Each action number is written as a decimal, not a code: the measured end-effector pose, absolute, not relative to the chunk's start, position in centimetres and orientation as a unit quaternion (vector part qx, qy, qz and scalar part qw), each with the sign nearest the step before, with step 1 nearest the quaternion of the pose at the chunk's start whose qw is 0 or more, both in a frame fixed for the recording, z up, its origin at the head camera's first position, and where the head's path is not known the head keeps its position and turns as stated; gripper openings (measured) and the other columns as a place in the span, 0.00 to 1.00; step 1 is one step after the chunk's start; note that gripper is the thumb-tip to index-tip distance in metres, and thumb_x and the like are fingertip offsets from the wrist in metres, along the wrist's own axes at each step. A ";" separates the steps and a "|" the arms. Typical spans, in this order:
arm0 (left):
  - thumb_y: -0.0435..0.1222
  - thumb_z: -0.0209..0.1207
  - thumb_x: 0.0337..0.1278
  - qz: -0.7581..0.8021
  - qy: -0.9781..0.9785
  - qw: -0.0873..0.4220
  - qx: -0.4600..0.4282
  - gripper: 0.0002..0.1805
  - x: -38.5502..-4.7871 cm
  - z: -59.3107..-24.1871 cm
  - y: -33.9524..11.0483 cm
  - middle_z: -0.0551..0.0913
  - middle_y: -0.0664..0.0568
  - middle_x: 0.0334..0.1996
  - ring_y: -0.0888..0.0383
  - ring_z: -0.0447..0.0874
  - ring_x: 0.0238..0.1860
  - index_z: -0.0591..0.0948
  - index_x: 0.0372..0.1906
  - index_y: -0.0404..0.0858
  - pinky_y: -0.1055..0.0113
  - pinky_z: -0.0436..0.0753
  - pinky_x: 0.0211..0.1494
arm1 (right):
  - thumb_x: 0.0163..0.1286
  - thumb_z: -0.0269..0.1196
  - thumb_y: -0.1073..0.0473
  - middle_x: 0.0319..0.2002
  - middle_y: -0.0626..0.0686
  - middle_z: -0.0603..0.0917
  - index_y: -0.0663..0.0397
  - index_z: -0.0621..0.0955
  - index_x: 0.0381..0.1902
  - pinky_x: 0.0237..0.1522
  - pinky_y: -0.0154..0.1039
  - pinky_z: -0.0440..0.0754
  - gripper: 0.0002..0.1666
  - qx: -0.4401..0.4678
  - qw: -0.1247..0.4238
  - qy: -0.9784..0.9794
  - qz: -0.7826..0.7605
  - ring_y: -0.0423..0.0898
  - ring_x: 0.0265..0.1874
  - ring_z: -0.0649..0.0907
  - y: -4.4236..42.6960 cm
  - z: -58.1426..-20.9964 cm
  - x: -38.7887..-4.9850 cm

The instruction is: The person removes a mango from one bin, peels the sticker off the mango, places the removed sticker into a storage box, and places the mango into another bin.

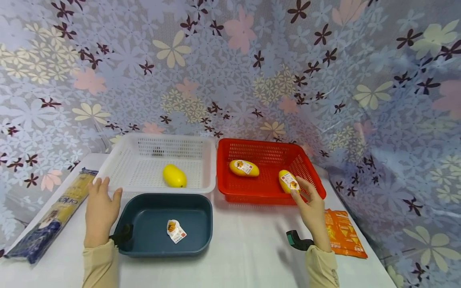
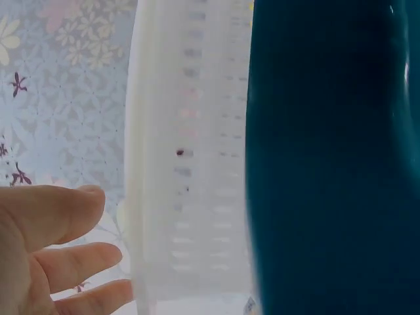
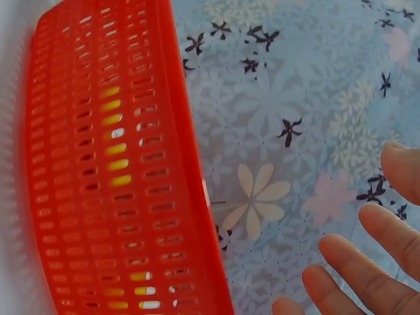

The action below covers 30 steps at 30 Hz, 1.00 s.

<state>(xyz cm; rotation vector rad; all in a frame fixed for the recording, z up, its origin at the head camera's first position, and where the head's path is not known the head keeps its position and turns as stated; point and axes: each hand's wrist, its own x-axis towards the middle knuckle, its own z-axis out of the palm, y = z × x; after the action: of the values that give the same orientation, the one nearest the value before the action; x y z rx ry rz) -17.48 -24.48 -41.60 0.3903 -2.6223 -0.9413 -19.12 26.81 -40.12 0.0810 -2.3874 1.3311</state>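
My right hand [image 1: 312,208] is over the near right corner of the red basket [image 1: 230,196], fingers spread beside a yellow fruit [image 1: 288,180] with a label; whether it touches the fruit is unclear. In the right wrist view the fingers [image 3: 348,262] look relaxed and hold nothing. A second labelled yellow fruit [image 1: 245,168] lies farther left in that basket. My left hand [image 1: 101,212], empty with fingers extended, is by the near left corner of the white basket [image 1: 191,189], which holds a yellow fruit [image 1: 174,176]. Yellow shows through the red basket's slots [image 3: 118,164].
In front of the white basket stands a dark teal tray [image 1: 163,253] with a loose label [image 1: 175,231] inside. A long pasta packet [image 1: 54,216] lies at the left, an orange packet [image 1: 343,234] at the right. Flowered cloth [image 1: 223,80] hangs behind.
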 end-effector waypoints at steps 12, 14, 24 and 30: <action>0.33 0.56 0.64 -0.287 -0.930 0.228 0.021 0.28 -16.9 -39.6 -18.3 0.66 0.25 0.65 0.25 0.58 0.68 0.67 0.65 0.23 0.33 0.60 0.68 | 0.70 0.61 0.55 0.67 0.56 0.73 0.51 0.70 0.68 0.54 0.18 0.72 0.30 -0.002 0.200 -0.863 0.464 0.48 0.64 0.75 28.1 -40.4 -19.2; 0.32 0.57 0.63 -0.284 -0.927 0.244 -0.008 0.27 -16.8 -39.3 -16.9 0.69 0.27 0.63 0.27 0.62 0.66 0.69 0.64 0.25 0.34 0.63 0.67 | 0.70 0.61 0.54 0.68 0.57 0.71 0.51 0.69 0.69 0.57 0.29 0.76 0.31 -0.008 0.197 -0.861 0.469 0.59 0.64 0.74 28.4 -40.5 -19.2; 0.34 0.61 0.62 -0.322 -0.910 0.237 -0.109 0.26 -16.9 -38.6 -11.1 0.75 0.36 0.62 0.36 0.70 0.65 0.73 0.63 0.31 0.40 0.72 0.63 | 0.66 0.64 0.48 0.73 0.60 0.62 0.51 0.63 0.73 0.72 0.64 0.53 0.41 -0.076 0.196 -0.859 0.466 0.60 0.74 0.58 30.1 -41.8 -20.0; 0.38 0.58 0.65 -0.362 -0.905 0.176 -0.135 0.27 -17.8 -37.7 -8.8 0.70 0.42 0.67 0.41 0.67 0.69 0.71 0.67 0.36 0.43 0.70 0.68 | 0.63 0.67 0.52 0.74 0.62 0.57 0.54 0.55 0.76 0.73 0.62 0.52 0.49 -0.103 0.185 -0.866 0.453 0.61 0.74 0.56 31.0 -42.6 -20.5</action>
<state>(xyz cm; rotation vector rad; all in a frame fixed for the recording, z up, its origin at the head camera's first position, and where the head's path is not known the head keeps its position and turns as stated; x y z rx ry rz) -17.76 -8.79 -37.72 -0.3815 -2.5636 -1.0244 -20.49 30.95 -42.55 -0.2891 -2.4405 1.2749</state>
